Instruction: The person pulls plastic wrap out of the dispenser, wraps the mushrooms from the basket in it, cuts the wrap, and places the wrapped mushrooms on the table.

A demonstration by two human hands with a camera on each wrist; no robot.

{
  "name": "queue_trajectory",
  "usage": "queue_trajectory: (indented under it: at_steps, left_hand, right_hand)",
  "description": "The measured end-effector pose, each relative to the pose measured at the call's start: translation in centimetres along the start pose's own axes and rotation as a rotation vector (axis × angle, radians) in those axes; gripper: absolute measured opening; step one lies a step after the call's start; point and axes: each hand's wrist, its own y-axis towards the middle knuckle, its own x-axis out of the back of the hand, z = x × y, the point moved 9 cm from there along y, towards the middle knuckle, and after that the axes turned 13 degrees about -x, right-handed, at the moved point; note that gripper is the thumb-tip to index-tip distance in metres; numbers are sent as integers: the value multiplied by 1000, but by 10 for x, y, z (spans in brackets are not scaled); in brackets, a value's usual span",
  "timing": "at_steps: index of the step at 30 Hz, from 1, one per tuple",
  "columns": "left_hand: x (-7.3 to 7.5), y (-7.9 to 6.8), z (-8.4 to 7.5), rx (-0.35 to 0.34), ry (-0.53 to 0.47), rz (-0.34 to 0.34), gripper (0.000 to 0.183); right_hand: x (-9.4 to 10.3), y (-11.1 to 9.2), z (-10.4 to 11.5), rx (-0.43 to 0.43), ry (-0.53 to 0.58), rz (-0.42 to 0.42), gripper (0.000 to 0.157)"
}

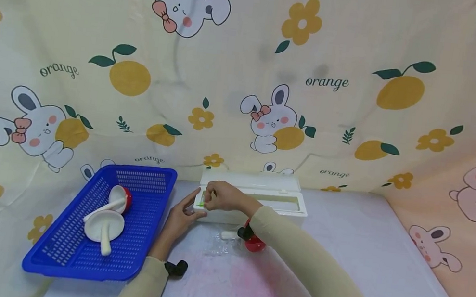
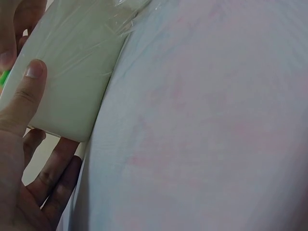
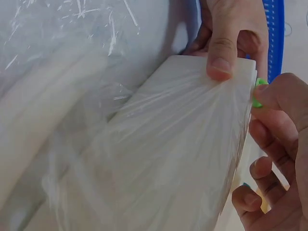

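Evidently, the white box (image 1: 223,217) sits crosswise on the table, its lid (image 1: 252,181) tipped back toward twelve o'clock, presumably so both hands can reach the slot along its top. The left hand (image 1: 182,215) grips the box's nine o'clock end, thumb on the front face and fingers around the end, which probably keeps it from shifting. Clear film (image 3: 168,139) drapes down that face, and its creases fan out from the thumb, so the thumb seems to pin it too. At the same end, the right hand (image 1: 222,196) appears to pinch a green slider (image 3: 260,94) at the box's edge, its remaining fingers curled loosely; the braced end likely gives that pinch something to work against. A red-and-white piece (image 1: 256,245) lies at six o'clock from the box, partly hidden by the right wrist, near the loose film. Toward eight o'clock, a blue basket (image 1: 144,216) holds two handled pieces (image 1: 103,225), apparently set aside from the working space.
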Motion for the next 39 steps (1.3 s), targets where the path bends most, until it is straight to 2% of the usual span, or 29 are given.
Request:
queue_trajectory:
  at_steps: [8,17,23,30,33,39]
  left_hand:
    - [0,0,-1,-9,56,6,86]
    - [-1,1,2,-1,50,1,86]
    - [-1,1,1,-14,19,-8,87]
    - [0,-3,3,14,35,-11,87]
    - [2,-4,1,6,52,-24,86]
    - [2,-2,1,-3,63,-5,88]
  right_hand:
    - [5,-8,-2,10,21,4,11]
    - [15,-17,-24,-47,-47,38,13]
    - [32,-39,-40,-130,-115,51,14]
    - [52,-72,-75,-183,-163,33,16]
    - [60,-86,-89,-204,-168,24,15]
    - [81,-114,-120,-291,-232,38,17]
